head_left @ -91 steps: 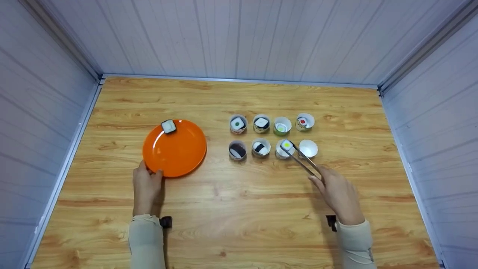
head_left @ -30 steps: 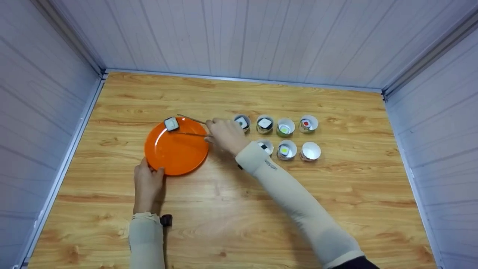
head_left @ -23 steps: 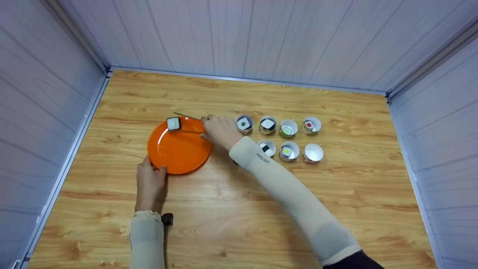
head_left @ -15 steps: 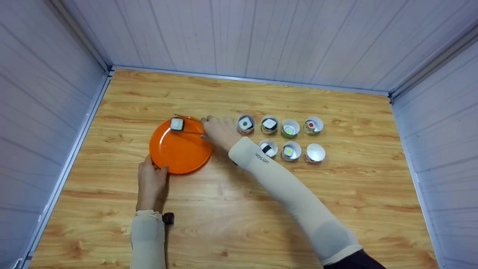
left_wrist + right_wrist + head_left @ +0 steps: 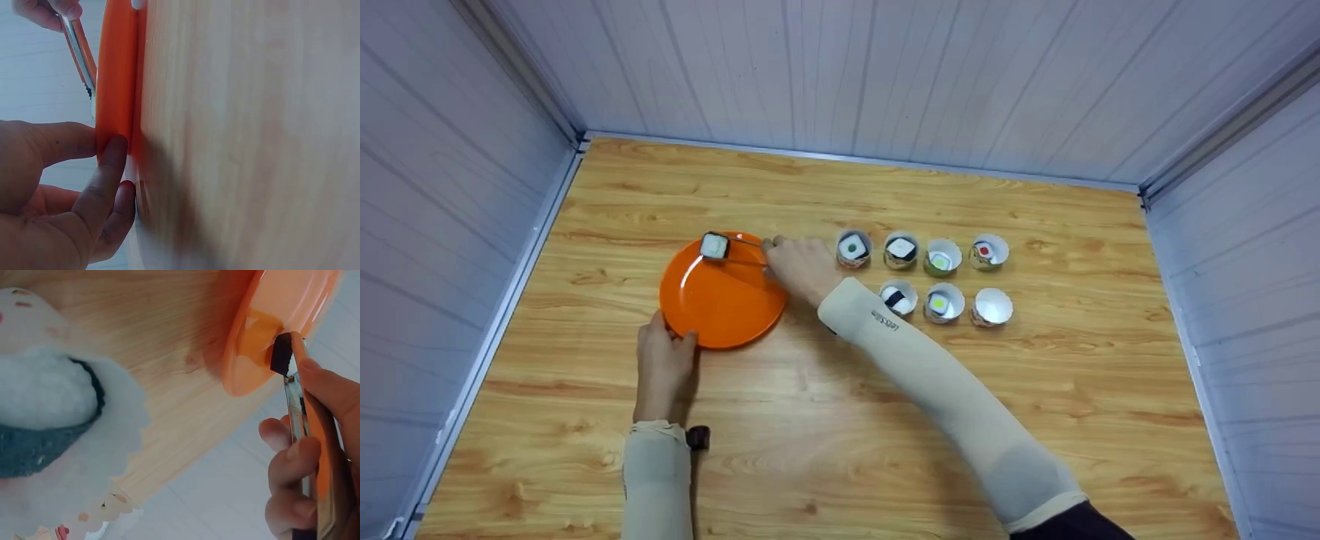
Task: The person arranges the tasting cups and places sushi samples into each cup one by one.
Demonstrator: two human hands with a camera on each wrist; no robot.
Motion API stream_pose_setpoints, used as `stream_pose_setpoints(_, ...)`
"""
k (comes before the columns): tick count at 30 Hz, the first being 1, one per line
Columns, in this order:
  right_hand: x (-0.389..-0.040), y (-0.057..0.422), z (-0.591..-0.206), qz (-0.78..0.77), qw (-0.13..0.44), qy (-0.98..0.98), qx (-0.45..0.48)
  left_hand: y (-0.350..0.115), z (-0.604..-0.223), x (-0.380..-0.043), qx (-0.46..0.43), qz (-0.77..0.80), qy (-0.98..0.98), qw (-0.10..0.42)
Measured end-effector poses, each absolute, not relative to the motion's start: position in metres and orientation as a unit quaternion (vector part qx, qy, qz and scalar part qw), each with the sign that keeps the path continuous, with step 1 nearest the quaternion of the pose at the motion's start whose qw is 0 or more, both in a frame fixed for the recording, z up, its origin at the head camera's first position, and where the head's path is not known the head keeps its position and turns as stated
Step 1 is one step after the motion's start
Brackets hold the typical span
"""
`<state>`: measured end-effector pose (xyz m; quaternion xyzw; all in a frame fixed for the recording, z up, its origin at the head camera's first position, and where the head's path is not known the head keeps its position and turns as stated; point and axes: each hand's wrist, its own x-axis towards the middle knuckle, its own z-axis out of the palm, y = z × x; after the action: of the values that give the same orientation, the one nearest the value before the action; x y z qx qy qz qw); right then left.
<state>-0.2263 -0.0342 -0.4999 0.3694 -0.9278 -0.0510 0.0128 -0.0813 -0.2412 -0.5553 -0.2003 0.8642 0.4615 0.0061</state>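
Note:
My left hand (image 5: 665,364) pinches the near-left rim of an orange plate (image 5: 720,307), thumb on top and fingers beneath, as the left wrist view shows. My right hand (image 5: 804,268) grips metal tongs (image 5: 294,402) over the plate's far side. The tongs' tips lie against both sides of a white sushi piece (image 5: 714,246) wrapped in a dark band, at the plate's far rim. In the right wrist view this piece's dark side (image 5: 281,354) sits at the tong tips, above its reflection on the plate.
Right of the plate stand two rows of paper cups (image 5: 901,262), several with a sushi piece inside. The front-right cup (image 5: 991,309) shows a bare white inside. My right sleeve (image 5: 930,375) hides the front-left cup. Pale panels (image 5: 840,75) wall the wooden table (image 5: 810,450).
My right hand has moved left from the cups to the plate, leaving the yellow-centred piece in its cup. The tongs' arms have since drawn together on the white piece. My left hand keeps its hold.

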Motion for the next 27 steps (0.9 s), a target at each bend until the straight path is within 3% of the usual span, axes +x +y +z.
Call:
stream_pose_setpoints(12, -0.211, -0.007, -0.477, -0.006, -0.004, -0.928, 0.372, -0.241, -0.557, -0.083, -0.186, 0.464, 0.866, -0.012)
stream_pose_setpoints(19, -0.188, 0.049, -0.468, 0.033, 0.051, -0.932, 0.358, -0.239, -0.561, -0.083, -0.155, 0.478, 0.864, -0.040)
stream_pose_setpoints(27, -0.160, 0.119, -0.462, 0.070, 0.082, -0.942, 0.318, -0.241, -0.560, -0.084, -0.173, 0.479, 0.860, -0.014)
